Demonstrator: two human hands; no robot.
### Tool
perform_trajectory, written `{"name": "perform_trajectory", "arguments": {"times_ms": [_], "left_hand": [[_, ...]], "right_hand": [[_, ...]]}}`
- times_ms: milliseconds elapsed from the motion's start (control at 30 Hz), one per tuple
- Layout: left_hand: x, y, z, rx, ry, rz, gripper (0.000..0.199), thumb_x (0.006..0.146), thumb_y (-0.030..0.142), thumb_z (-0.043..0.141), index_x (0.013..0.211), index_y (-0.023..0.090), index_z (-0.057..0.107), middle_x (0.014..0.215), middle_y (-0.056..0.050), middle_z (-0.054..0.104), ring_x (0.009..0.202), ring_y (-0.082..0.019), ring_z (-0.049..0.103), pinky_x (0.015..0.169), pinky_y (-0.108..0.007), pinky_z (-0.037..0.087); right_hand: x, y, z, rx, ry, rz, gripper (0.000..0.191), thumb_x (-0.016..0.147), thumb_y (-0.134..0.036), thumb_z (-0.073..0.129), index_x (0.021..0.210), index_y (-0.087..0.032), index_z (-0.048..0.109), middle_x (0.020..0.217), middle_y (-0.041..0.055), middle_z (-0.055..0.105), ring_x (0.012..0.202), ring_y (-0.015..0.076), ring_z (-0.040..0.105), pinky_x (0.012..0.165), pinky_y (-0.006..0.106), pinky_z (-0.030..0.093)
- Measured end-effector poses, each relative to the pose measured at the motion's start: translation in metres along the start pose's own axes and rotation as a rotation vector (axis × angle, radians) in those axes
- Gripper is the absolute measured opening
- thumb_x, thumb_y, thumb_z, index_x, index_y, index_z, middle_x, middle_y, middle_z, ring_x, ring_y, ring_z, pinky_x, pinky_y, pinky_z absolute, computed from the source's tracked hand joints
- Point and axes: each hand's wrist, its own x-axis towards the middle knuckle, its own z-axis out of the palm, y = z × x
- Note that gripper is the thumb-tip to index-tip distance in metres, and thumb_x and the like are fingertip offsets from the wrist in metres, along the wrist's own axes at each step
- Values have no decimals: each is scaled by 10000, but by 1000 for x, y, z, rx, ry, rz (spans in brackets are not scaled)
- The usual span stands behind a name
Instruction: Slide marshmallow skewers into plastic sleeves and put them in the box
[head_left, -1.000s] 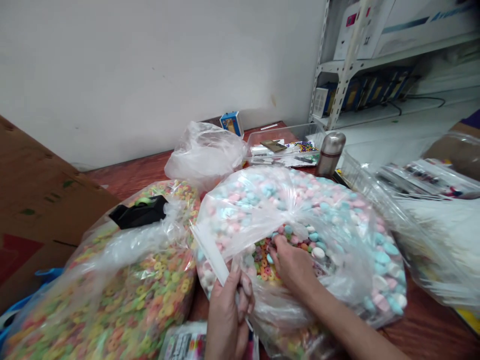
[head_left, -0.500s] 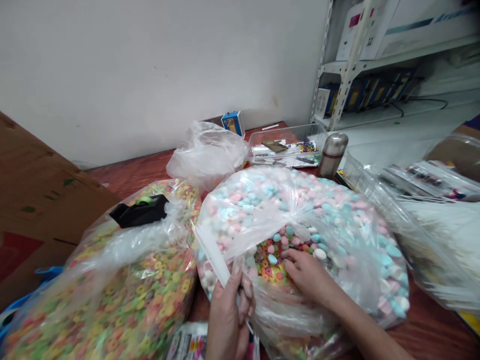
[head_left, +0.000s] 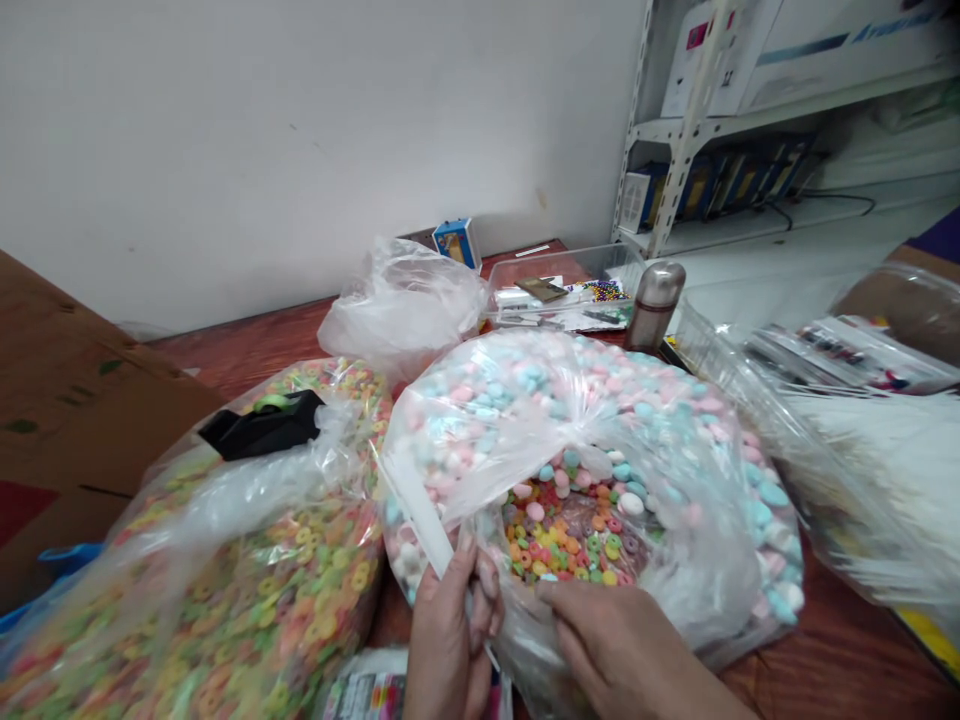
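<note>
My left hand [head_left: 454, 625] is closed around a long, narrow white plastic strip [head_left: 420, 505], which slants up and to the left out of my fist. Beside it, my right hand [head_left: 626, 635] has its fingers pinched together; a sliver of light blue candy [head_left: 549, 577] shows at the tips. Behind the fingers, the torn opening of a clear bag reveals loose ring-shaped candies [head_left: 555, 535] in red, yellow, orange and green. Around that opening lies a big clear bag of pink, blue and white candies [head_left: 480, 385].
At left, a large bag of ring candies [head_left: 300, 600] carries a black tape dispenser [head_left: 262, 425]. A cardboard box [head_left: 90, 400] stands beyond it. Farther back are a crumpled bag [head_left: 405, 300], a clear tray [head_left: 566, 275], a metal flask [head_left: 655, 305] and a plastic bin [head_left: 772, 400] at right.
My right hand has drawn back from the bag opening, down and to the left, close to my left hand. A light blue candy has left its earlier spot. The left hand keeps its grip.
</note>
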Motion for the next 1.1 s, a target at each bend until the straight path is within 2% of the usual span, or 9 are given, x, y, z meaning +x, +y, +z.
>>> {"name": "perform_trajectory", "arguments": {"times_ms": [100, 233, 433, 567, 667, 800, 867, 1000, 1100], "left_hand": [[-1, 0, 0, 9, 7, -3, 346, 768, 394, 750, 650, 143, 543, 505, 52, 513, 339, 13, 213, 357, -119, 272], [-2, 0, 0, 10, 4, 1, 338, 777, 397, 742, 658, 147, 549, 505, 54, 509, 345, 7, 202, 357, -131, 271], [-5, 0, -1, 16, 28, -7, 313, 747, 406, 766, 726, 161, 572, 507, 64, 492, 354, -13, 216, 344, -146, 276], [-9, 1, 2, 25, 19, -9, 306, 763, 401, 752, 736, 155, 572, 513, 64, 491, 358, -5, 201, 350, -135, 278], [-10, 1, 4, 11, 18, -26, 304, 738, 393, 773, 803, 164, 584, 524, 71, 490, 361, -4, 206, 349, -126, 271], [-7, 2, 4, 2, 18, -41, 334, 709, 383, 799, 864, 181, 582, 523, 80, 483, 357, -6, 220, 344, -121, 258], [-7, 1, 2, 3, 21, -36, 327, 716, 390, 794, 841, 180, 577, 522, 78, 493, 349, -4, 211, 340, -128, 264], [-8, -1, 1, 14, 27, -33, 370, 719, 468, 780, 765, 162, 577, 514, 70, 499, 338, -1, 199, 335, -139, 281], [-8, -1, 3, 11, 31, -48, 409, 708, 512, 778, 740, 150, 590, 505, 66, 499, 334, 7, 178, 333, -136, 275]], "right_hand": [[9, 17, -11, -59, 67, 139, 235, 904, -195, 408, 898, -235, 639, 834, 32, 729, 802, 203, 673, 679, 266, 377], [37, 33, -17, -65, 129, 223, 270, 924, -200, 388, 988, -197, 650, 909, 77, 734, 882, 207, 665, 721, 272, 373], [62, 31, -6, -49, 136, 260, 219, 888, -189, 426, 935, -131, 632, 912, 144, 726, 834, 232, 663, 662, 284, 338], [56, 19, -7, 1, 96, 178, 268, 881, -167, 424, 1043, -169, 638, 935, 95, 739, 860, 208, 667, 677, 259, 356], [41, 2, -8, 39, 43, 46, 370, 866, -173, 464, 1197, -267, 601, 946, 27, 752, 843, 188, 680, 671, 237, 365], [22, -16, -5, 94, 0, -111, 377, 901, -182, 429, 1223, -298, 586, 1002, 17, 756, 881, 182, 693, 696, 224, 379], [20, -10, -5, 77, 19, -62, 340, 905, -189, 426, 1175, -281, 611, 996, 26, 755, 894, 184, 690, 713, 226, 382], [34, 22, -13, -40, 123, 209, 286, 911, -212, 401, 1063, -183, 642, 935, 114, 739, 884, 251, 678, 723, 290, 382], [52, 39, -17, -28, 118, 241, 272, 875, -186, 415, 1016, -127, 641, 938, 160, 727, 870, 263, 669, 721, 300, 392]]}}
